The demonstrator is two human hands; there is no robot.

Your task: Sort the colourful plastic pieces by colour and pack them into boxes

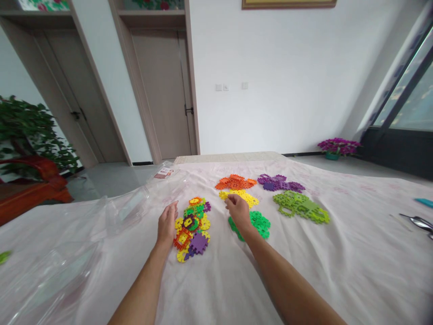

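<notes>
My left hand (167, 224) rests on its edge at the left side of a mixed pile of plastic interlocking pieces (191, 225), its fingers loosely bent and slightly apart. Orange, yellow, green and purple pieces overlap in that pile. My right hand (238, 210) is over the near side of the yellow pieces (248, 198), fingertips pinched together; whether a piece is between them is hidden. Partly under my right wrist lie the green pieces (260, 224). Behind are orange pieces (235, 182), with purple pieces (280, 183) and light green pieces (301, 206) to the right.
Clear plastic packaging (131, 205) spreads along the left of the cloth-covered table (209, 289). Scissors (421, 222) and a blue item (424, 202) lie at the far right. One light green piece (4, 257) sits at the left edge.
</notes>
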